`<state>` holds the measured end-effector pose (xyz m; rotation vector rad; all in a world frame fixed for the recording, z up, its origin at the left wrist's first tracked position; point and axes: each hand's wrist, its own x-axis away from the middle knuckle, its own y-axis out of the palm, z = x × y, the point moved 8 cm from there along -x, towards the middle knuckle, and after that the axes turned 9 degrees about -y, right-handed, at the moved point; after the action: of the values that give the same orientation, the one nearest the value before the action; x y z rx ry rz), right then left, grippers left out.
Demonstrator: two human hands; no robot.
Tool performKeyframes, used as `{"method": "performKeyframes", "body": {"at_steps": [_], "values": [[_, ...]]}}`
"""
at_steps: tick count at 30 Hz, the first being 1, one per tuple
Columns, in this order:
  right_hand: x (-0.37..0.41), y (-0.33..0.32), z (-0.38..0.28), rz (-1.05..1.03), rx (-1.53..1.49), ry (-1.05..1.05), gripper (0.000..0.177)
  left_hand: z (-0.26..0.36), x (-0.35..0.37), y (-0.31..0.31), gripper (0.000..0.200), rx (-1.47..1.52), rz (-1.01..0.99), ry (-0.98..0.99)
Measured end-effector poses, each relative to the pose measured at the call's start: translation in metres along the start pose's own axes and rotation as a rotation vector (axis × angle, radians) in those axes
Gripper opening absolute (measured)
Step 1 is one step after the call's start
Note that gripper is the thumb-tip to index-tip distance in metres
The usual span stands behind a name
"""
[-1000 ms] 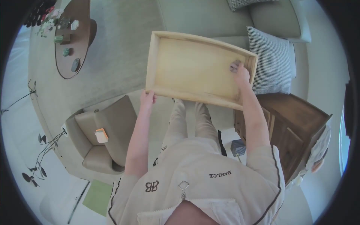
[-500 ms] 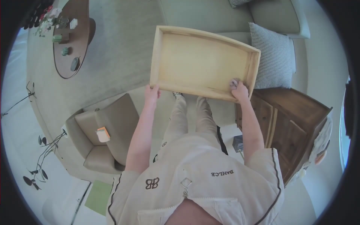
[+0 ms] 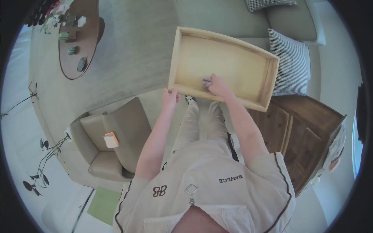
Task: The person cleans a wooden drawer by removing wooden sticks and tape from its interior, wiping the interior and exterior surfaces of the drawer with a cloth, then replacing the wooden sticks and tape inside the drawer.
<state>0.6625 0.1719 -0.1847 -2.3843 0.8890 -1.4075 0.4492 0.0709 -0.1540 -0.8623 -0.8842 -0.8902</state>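
Observation:
A pale wooden drawer, a shallow box with low walls, is held out in front of me and tilted toward me. My left hand is closed around its near left corner. Inside, my right hand presses a crumpled greyish-purple cloth against the drawer's bottom, close to the near wall. My right fingers are bunched around the cloth and partly hide it.
A dark wooden cabinet stands at my right, near a checked cushion and a grey-green sofa. At my left is a beige armchair; beyond it, an oval coffee table carries flowers and small cactus ornaments.
My right hand has slid the cloth leftward along the inside of the drawer, from the right corner toward the middle. The drawer and my left hand have shifted slightly right in view.

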Motion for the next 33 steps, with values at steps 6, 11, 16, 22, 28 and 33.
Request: {"method": "performKeyframes", "body": {"at_steps": [6,11,16,22,28,33], "values": [[-0.003,0.002,-0.081,-0.102,-0.048,-0.13,0.017,-0.004,-0.01,-0.002,0.023,0.016,-0.032,0.005],[-0.041,0.012,-0.068,0.046,-0.4,-0.128,0.03,-0.001,-0.003,0.0,0.029,0.029,-0.041,0.008],[-0.022,0.022,-0.106,0.03,-0.325,-0.43,0.039,-0.013,-0.016,0.003,0.029,0.05,-0.022,0.032],[0.046,-0.009,-0.08,0.151,0.061,-0.737,0.021,-0.01,-0.015,0.004,0.023,0.048,0.009,0.063],[0.092,-0.052,0.033,0.1,0.059,-0.365,0.032,-0.015,-0.018,-0.004,0.025,0.042,0.055,0.036],[0.124,-0.098,0.113,0.081,0.21,-0.054,0.021,-0.016,-0.014,-0.001,0.023,0.033,0.086,0.037]]}}
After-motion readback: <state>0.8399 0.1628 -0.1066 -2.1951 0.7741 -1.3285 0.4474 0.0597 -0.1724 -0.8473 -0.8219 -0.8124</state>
